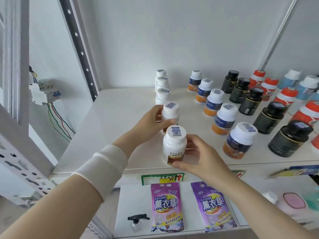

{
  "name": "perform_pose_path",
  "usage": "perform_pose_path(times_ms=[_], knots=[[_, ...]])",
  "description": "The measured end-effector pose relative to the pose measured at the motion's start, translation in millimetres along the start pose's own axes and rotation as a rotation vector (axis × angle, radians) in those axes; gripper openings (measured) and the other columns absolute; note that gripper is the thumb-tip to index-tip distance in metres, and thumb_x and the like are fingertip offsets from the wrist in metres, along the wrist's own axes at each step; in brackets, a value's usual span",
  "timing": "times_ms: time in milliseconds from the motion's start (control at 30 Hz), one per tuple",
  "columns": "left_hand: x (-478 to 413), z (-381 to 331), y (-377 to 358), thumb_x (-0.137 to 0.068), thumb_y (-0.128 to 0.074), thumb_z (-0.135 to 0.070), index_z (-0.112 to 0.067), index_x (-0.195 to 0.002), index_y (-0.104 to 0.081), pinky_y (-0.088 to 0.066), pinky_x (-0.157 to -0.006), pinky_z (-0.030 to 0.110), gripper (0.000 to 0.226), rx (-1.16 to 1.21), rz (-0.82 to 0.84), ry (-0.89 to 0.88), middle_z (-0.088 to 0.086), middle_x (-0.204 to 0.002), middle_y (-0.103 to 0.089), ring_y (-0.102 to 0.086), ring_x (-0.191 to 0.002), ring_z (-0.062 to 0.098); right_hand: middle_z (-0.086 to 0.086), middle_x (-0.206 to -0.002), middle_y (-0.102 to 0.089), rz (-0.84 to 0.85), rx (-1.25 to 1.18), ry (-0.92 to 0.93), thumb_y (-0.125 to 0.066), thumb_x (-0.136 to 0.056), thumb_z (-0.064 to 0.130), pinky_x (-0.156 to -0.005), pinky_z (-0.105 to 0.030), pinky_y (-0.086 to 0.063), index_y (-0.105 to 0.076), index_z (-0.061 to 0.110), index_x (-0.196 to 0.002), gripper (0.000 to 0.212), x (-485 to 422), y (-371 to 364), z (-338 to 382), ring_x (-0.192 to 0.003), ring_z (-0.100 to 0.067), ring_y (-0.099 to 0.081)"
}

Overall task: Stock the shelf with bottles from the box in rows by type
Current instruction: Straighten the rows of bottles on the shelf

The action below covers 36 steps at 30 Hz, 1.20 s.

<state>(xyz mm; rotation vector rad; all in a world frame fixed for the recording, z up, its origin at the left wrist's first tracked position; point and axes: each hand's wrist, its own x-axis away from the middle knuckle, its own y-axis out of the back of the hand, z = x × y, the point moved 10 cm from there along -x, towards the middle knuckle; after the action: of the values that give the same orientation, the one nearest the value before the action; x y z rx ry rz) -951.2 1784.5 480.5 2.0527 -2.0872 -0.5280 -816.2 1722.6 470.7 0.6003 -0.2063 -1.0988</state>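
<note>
Five rows of bottles (223, 118) fill the white shelf (107, 121). The white row (162, 85) stands at the left. The left grip (151, 123) wraps round one white bottle (170, 112); the right grip (202, 156) wraps round the front bottle (174, 144) just nearer, by the shelf's near edge. Best to set it down straight, in line, label forward.

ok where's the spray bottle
In the head view, the spray bottle sits on the lower shelf, bottom centre, just left of the pink lavender bag.
</note>
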Motion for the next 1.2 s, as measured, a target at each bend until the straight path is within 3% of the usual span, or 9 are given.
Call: perform_pose_path(times_ms=[100, 367, 567, 700, 800, 900, 1067, 1133, 1200], knots=[[1.2, -1.9, -0.3, -0.086, -0.066, -0.018, -0.018, -0.113, -0.047, -0.049, -0.076, 0.009, 0.033, 0.004, 0.011, -0.016, -0.014, -0.099, -0.059, -0.059, -0.092, 0.0, 0.025, -0.101, -0.059, -0.026, -0.03, -0.002, -0.081, -0.067, 0.023, -0.081, -0.004, -0.042, -0.046, 0.045, -0.096, 0.05, 0.1, 1.5, -2.5, -0.099, 0.006, -0.058], [4.6, -8.1, -1.7, -0.087, -0.064, -0.014, -0.019, -0.112, -0.046, -0.048, -0.074, 0.007, 0.031, -0.005, 0.03, -0.054, -0.013, -0.097, -0.059, -0.059, -0.093, 0.013, 0.026, -0.097, -0.06, -0.067, 0.004, 0.002, -0.082, -0.067, 0.023, -0.077, 0.001, -0.042, -0.045, 0.044, -0.094, 0.05, -1.4, 3.1, -3.3, -0.093, 0.009, -0.058], [3.5, -5.5, -1.1, -0.086, -0.065, -0.015, -0.019, -0.115, -0.045, -0.048, -0.078, 0.007, 0.035, -0.003, 0.026, -0.034, -0.01, -0.102, -0.06, -0.059, -0.098, 0.012, 0.024, -0.098, -0.059, -0.043, 0.049, -0.002, -0.081, -0.067, 0.025, -0.08, -0.006, -0.044, -0.043, 0.046, -0.093, 0.051, -2.4, 2.5, -1.7, -0.096, 0.0, -0.06], [6.2, -6.1, 4.7, -0.083, -0.068, -0.016, -0.019, -0.127, -0.042, -0.048, -0.079, 0.003, 0.05, -0.004, 0.027, -0.025, -0.011, -0.111, -0.056, -0.058, -0.097, -0.002, 0.03, -0.102, -0.054, 0.035, 0.081, -0.013, -0.08, -0.069, 0.025, -0.077, 0.0, -0.042, -0.042, 0.043, -0.107, 0.057, -3.0, 6.4, 4.1, -0.097, 0.01, -0.056], [7.0, -19.5, 25.9, -0.082, -0.068, -0.013, -0.02, -0.123, -0.044, -0.049, -0.08, 0.004, 0.048, -0.009, 0.001, -0.053, -0.016, -0.106, -0.058, -0.059, -0.093, -0.008, 0.022, -0.114, -0.054, 0.069, 0.141, -0.001, -0.078, -0.07, 0.023, -0.088, -0.011, -0.045, -0.045, 0.029, -0.127, 0.066, -11.0, 27.8, 17.5, -0.104, 0.003, -0.055], [-1.3, -45.9, 52.9, -0.083, -0.068, -0.016, -0.022, -0.113, -0.051, -0.049, -0.086, 0.007, 0.035, -0.246, -0.034, -0.111, -0.015, -0.1, -0.063, -0.06, -0.083, -0.016, 0.01, -0.124, -0.055, 0.06, 0.272, 0.053, -0.076, -0.073, 0.022, -0.092, -0.018, -0.043, -0.045, 0.02, -0.13, 0.065, -33.9, 60.4, 38.5, -0.11, -0.006, -0.054], [-37.1, -62.4, 81.0, -0.086, -0.064, -0.033, -0.02, -0.124, -0.05, -0.045, -0.096, 0.034, 0.043, -0.952, 0.042, -0.065, -0.005, -0.12, -0.062, -0.057, -0.112, 0.015, -0.001, -0.135, -0.051, 0.085, 0.635, 0.149, -0.072, -0.079, 0.023, -0.1, -0.024, -0.036, -0.044, 0.013, -0.132, 0.061, -95.5, 89.1, 59.2, -0.122, -0.015, -0.048], [-52.8, -56.8, 88.4, -0.089, -0.059, -0.038, -0.022, -0.13, -0.045, -0.043, -0.094, 0.034, 0.047, -1.226, 0.079, -0.013, -0.007, -0.127, -0.057, -0.054, -0.116, 0.018, -0.003, -0.136, -0.048, 0.097, 0.754, 0.183, -0.07, -0.081, 0.024, -0.1, -0.026, -0.035, -0.043, 0.011, -0.131, 0.058, -119.2, 88.3, 62.1, -0.124, -0.017, -0.046], [-68.3, -50.5, 91.3, -0.089, -0.058, -0.039, -0.022, -0.133, -0.041, -0.042, -0.092, 0.033, 0.05, -1.309, 0.098, 0.021, -0.006, -0.131, -0.054, -0.054, -0.115, 0.02, -0.004, -0.137, -0.046, 0.123, 0.808, 0.178, -0.069, -0.082, 0.027, -0.1, -0.028, -0.035, -0.042, 0.012, -0.133, 0.06, -138.7, 80.9, 61.3, -0.124, -0.018, -0.045]])
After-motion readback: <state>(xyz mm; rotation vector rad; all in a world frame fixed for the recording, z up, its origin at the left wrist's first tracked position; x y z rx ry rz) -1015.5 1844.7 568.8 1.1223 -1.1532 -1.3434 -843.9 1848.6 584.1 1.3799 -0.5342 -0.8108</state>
